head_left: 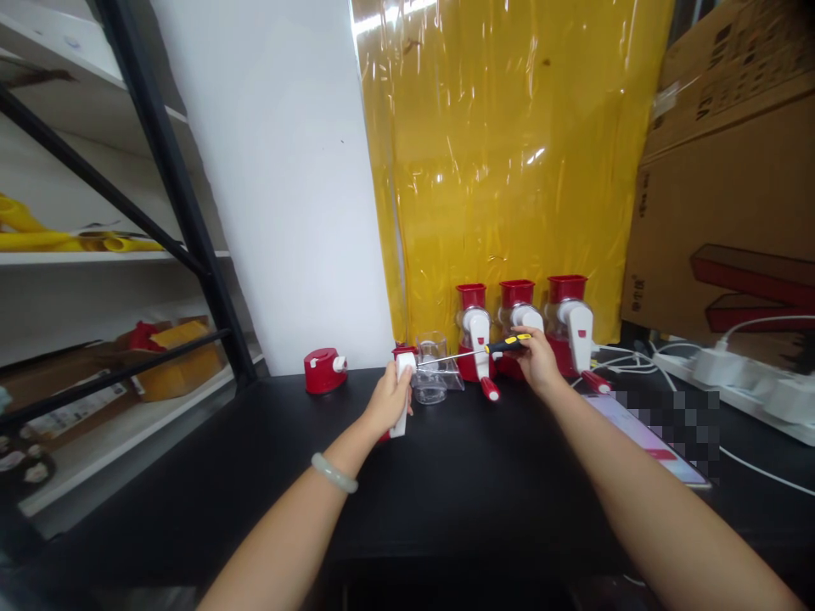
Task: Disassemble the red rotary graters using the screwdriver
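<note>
I look down over a wide black tabletop (255,484), backed by a translucent yellow plastic curtain (509,187) and a smooth white panel (280,187). To my right leans a large brown cardboard box with dark print (726,204); to my left I have a black metal rack with white shelves (156,153). In front of the curtain I see three upright red-and-white hand-cranked machines (472,339) in a row, red hoppers on top, the middle one partly hidden by my right hand (540,361). A flat tablet with a lit screen (649,441) lies near my right forearm, part of it pixelated, and a white power strip with plugs (675,367) sits beyond it. Well to the left of my hands rests a rounded red plastic base with a white knob (323,373). A clear plastic housing (430,386) stands just right of my left hand (387,397), which has its fingers wrapped around a long white plastic crank arm (399,424), held upright above the tabletop. My right fingers are closed on the black-and-yellow handle of a slim screwdriver (508,344), its metal shaft pointing left and slightly down to the crank arm's upper end; I cannot tell whether the tip is seated. A pale, smooth bangle (334,473) circles my left wrist.
</note>
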The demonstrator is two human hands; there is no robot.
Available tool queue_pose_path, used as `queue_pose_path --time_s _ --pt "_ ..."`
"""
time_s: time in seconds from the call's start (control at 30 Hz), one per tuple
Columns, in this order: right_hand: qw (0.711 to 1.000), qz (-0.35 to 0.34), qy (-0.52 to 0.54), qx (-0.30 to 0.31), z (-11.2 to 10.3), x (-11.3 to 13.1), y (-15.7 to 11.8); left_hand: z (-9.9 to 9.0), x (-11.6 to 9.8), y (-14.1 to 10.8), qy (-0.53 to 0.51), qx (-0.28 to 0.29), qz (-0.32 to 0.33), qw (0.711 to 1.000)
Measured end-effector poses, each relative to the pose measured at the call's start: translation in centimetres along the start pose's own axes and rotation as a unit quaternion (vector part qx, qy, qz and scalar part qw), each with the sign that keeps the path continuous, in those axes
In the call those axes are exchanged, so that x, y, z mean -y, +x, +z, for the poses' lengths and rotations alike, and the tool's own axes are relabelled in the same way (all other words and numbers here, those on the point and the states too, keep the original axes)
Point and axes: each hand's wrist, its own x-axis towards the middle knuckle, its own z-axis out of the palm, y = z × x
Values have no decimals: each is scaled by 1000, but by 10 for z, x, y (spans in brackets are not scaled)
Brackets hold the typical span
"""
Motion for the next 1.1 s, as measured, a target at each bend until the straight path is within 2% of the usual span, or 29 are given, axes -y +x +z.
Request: queue_pose_path --time_s 0.1,0.2,0.27,0.7,0.9,1.1 --pt "994 -11 -107 -23 -1 0 0 -1 3 0 35 -3 18 999" --pt "972 -22 -231 -30 -5 -2 -1 -3 6 1 45 -6 27 999" --pt "964 -29 -262 -33 -7 -4 0 -3 7 1 42 -6 27 999" --pt "992 -22 -117 -37 -6 -19 10 1 -2 -1 -23 -6 13 1000" --pt "999 -17 7 -31 4 -12 6 2 -3 -1 -61 -21 2 998" --pt "999 -8 36 -12 5 -7 1 2 -3 0 -53 -32 0 998"
